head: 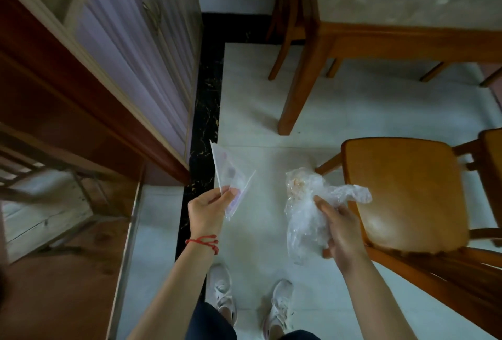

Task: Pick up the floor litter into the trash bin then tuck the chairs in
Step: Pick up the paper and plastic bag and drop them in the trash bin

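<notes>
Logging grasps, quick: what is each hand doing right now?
Left hand: pinching a flat clear wrapper.
Right hand: gripping a crumpled plastic bag.

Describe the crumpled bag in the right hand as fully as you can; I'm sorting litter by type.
The bag looks like thin, clear plastic film, crumpled and wrinkled. A pale orange patch shows through near its top; what that is cannot be told. One twisted end sticks out to the right, over the front edge of the chair. The rest hangs loose below the grip, above the floor tiles. The right hand grips it around the middle, thumb on the front. Nothing else touches it.
</notes>
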{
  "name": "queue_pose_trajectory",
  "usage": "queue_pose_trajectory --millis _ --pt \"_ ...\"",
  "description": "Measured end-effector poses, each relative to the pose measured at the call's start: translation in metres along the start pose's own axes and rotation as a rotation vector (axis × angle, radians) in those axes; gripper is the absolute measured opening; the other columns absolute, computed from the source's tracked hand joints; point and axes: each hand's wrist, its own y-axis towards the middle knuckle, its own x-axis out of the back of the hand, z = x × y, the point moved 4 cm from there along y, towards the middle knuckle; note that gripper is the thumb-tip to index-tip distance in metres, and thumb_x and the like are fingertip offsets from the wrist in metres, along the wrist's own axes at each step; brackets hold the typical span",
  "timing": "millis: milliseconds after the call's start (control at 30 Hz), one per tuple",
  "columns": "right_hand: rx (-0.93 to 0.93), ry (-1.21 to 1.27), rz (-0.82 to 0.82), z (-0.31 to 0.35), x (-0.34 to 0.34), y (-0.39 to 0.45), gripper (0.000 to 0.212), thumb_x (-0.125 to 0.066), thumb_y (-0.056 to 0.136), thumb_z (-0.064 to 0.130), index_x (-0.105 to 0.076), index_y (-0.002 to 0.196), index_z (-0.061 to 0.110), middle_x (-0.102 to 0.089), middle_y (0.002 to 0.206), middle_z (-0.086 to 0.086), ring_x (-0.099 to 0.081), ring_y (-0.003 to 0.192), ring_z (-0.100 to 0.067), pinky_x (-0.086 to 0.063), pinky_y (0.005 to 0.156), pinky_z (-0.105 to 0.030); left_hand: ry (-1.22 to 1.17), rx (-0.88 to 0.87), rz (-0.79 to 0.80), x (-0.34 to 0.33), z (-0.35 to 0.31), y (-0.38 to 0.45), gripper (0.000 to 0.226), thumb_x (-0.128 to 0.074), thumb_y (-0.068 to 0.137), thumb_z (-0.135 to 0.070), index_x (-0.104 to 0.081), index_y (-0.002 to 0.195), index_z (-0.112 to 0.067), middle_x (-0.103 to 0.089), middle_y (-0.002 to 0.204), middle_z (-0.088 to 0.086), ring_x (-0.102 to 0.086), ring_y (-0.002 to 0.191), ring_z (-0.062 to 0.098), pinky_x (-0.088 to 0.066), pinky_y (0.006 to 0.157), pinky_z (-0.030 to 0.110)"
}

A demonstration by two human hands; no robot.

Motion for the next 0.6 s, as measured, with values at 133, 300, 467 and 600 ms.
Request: queue_pose_trajectory --millis 133,300,467,600 --pt "0.059 0.035 0.032 0.02 -0.009 -0.031 0.011 -0.063 0.083 0.02 -0.061 0.09 0.028 -0.067 0.101 0.0 -0.063 0.097 -0.023 -0.048 0.092 -0.046 -0.06 -0.018 -0.013 0.025 -0.025 -0.018 0.005 -0.073 0.073 -0.01 -0.071 0.077 -0.007 -0.06 0.062 0.0 -0.051 0.054 0.006 -0.041 0.047 0.004" --pt "0.083 0.057 0.075 0.03 -0.022 -0.055 0.012 -0.063 0.083 0.019 -0.062 0.094 0.025 -0.068 0.102 0.0 -0.064 0.098 -0.021 -0.048 0.094 -0.043 -0.099 -0.018 -0.025 0.05 -0.04 -0.031 0.009 -0.075 0.072 -0.014 -0.072 0.079 -0.009 -0.062 0.066 0.003 -0.054 0.06 0.013 -0.047 0.056 0.016" --pt "0.097 0.046 0.129 0.033 -0.035 -0.07 0.017 -0.061 0.084 0.02 -0.062 0.101 0.021 -0.069 0.102 -0.002 -0.066 0.093 -0.018 -0.052 0.075 -0.032 -0.123 -0.045 -0.049 0.07 -0.046 -0.041 0.008 -0.075 0.072 -0.015 -0.072 0.077 -0.01 -0.062 0.068 0.006 -0.052 0.06 0.014 -0.044 0.05 0.012" --pt "0.094 -0.004 0.164 0.034 -0.038 -0.074 0.027 -0.063 0.082 0.022 -0.06 0.108 0.015 -0.068 0.098 0.0 -0.066 0.09 -0.018 -0.051 0.071 -0.029 -0.146 -0.037 -0.103 0.08 -0.042 -0.06 0.016 -0.074 0.073 -0.016 -0.072 0.086 -0.008 -0.064 0.071 0.001 -0.055 0.062 0.012 -0.048 0.055 0.015"
